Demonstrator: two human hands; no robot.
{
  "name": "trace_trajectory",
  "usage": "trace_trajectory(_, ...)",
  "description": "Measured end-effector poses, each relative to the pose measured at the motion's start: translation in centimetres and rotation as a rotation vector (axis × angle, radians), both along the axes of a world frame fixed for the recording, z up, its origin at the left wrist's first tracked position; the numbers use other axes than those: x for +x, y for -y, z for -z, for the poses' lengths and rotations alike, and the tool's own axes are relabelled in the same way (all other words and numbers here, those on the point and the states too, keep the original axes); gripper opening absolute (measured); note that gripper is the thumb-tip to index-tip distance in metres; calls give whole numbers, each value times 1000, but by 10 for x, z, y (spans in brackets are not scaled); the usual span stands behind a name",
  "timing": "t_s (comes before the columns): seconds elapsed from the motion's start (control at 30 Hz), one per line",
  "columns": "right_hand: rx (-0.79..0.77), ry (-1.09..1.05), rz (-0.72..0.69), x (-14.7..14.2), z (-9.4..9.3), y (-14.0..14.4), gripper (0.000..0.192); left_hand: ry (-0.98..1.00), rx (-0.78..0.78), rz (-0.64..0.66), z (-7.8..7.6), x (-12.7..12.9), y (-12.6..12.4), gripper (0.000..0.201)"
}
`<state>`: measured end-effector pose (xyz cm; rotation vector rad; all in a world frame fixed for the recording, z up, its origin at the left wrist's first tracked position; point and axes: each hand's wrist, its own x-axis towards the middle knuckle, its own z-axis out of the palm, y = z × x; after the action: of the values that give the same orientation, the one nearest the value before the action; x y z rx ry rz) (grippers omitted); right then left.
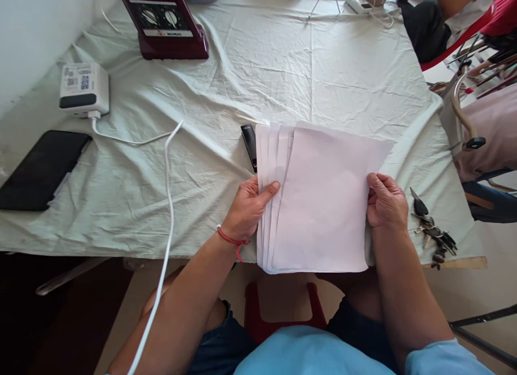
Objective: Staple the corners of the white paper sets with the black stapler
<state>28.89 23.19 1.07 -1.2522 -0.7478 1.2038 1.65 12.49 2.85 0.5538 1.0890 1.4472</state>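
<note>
Several white sheets of paper (323, 202) are held over the front edge of the table, fanned out toward the left. My left hand (252, 202) grips their left edges, thumb on top and the other fingers hidden beneath. On the right edge, my right hand (385, 200) pinches the paper between thumb and curled fingers. The top sheet looks blank; faint print shows on one beneath it. A small black stapler-like object (249, 146) lies just behind the left edge of the stack, partly covered. A bunch of keys (432, 229) rests to the right of my right hand.
A pale cloth covers the table (262, 68). At left are a black phone (42, 170), a white power box (84, 89) and a white cable (169, 202) running past my left arm. A maroon device (169, 30) stands farther back. Another person (452, 14) sits at far right.
</note>
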Motion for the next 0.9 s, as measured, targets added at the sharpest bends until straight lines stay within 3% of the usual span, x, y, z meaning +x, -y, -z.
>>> trace_trajectory(0.57, -79, -86, -156, -1, -8, 5, 50, 20, 18, 3, -4, 2, 0, 37)
trace_trajectory(0.9, -60, -21, -151, -4, -7, 5, 51, -12, -10, -9, -4, 3, 2, 39)
